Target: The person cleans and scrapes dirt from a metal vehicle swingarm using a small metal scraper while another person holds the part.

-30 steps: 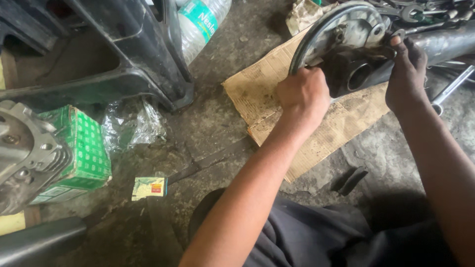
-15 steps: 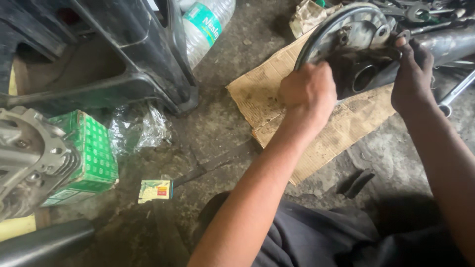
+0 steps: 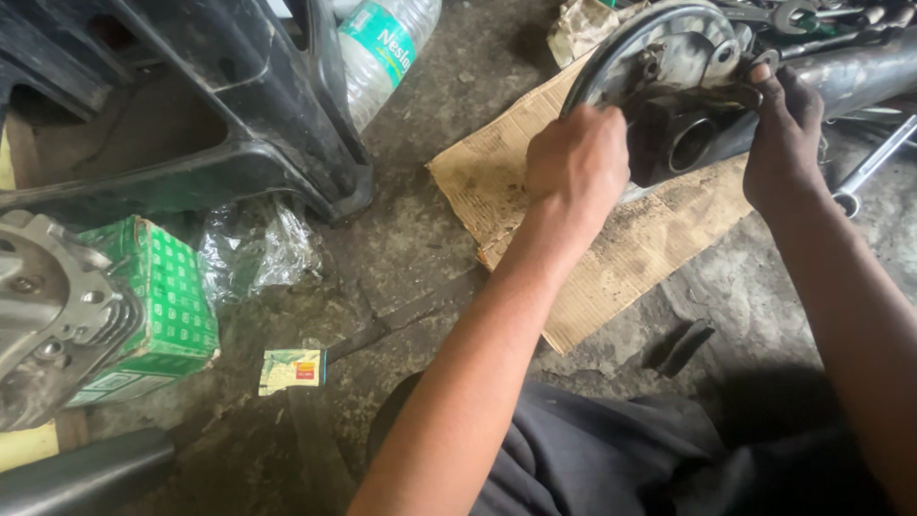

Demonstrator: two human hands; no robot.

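Note:
A round metal brake plate [image 3: 659, 48] stands on edge at the top right, joined to a dark greasy housing with a round bore [image 3: 693, 143]. My left hand [image 3: 578, 162] grips the plate's lower left rim with its fingers curled around the edge. My right hand [image 3: 783, 134] holds the top of the dark housing, fingertips pressed on the plate's inner face. The assembly rests on a stained sheet of cardboard [image 3: 611, 258] lying on the concrete floor.
A black plastic moulded body [image 3: 248, 124] fills the upper left, with a clear water bottle [image 3: 382, 48] behind it. A green box [image 3: 158, 296] and a finned engine part [image 3: 48, 306] sit at the left. Spanners [image 3: 860, 172] lie at the right; crumpled plastic wrap [image 3: 253, 248] is nearby.
My view has shifted slightly, so everything sits a little lower and further right. Both hands keep their hold on the plate and housing, the left hand shifting slightly along the rim.

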